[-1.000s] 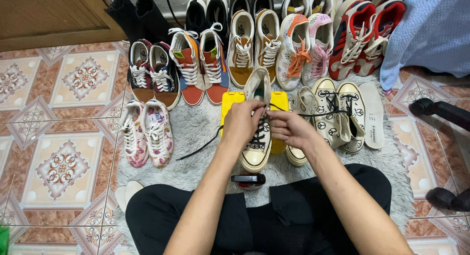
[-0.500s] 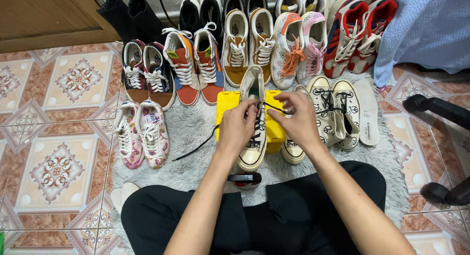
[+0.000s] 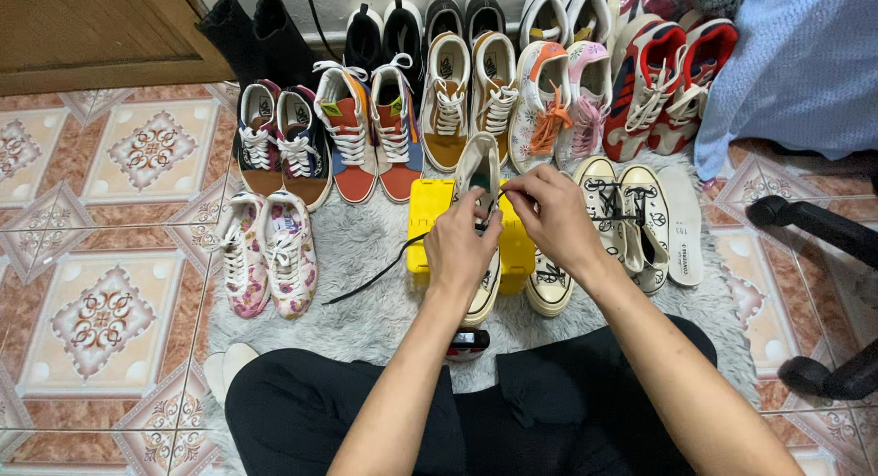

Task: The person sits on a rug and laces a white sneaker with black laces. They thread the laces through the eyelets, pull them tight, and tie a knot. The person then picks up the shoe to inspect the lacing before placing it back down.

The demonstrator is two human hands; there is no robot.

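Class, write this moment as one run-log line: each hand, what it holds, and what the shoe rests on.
left hand: on cream shoe | right hand: pinching black lace | shoe: on yellow box

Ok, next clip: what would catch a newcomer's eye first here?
Probably the two hands at centre, the left hand and right hand, pinching a black shoelace over a cream canvas sneaker that rests on a yellow plastic box. Behind them, a crowded row of colourful sneakers stands along the wall, on the far edge of a grey shaggy rug that lies on patterned floor tiles.
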